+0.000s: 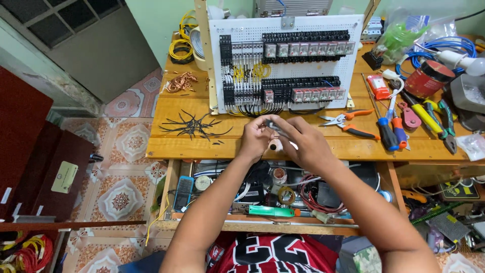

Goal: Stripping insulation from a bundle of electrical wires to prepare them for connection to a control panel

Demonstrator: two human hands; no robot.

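My left hand [256, 137] and my right hand [304, 142] meet over the front edge of the wooden workbench [202, 146]. Together they pinch a small grey tool or part [275, 126] with a pale round tip below it; what it is stays unclear. Just beyond the hands stands a white perforated panel [285, 63] with rows of black terminal blocks, clear relays and bundled wires. Black wire ends hang from the panel's lower edge right above my fingers.
Black cable-tie offcuts [192, 125] lie left of my hands, copper scraps [181, 82] farther back. Orange-handled cutters [348, 124], screwdrivers [389, 129] and pliers [437, 121] lie to the right. An open drawer [262, 194] below holds wires, tape and a green tool.
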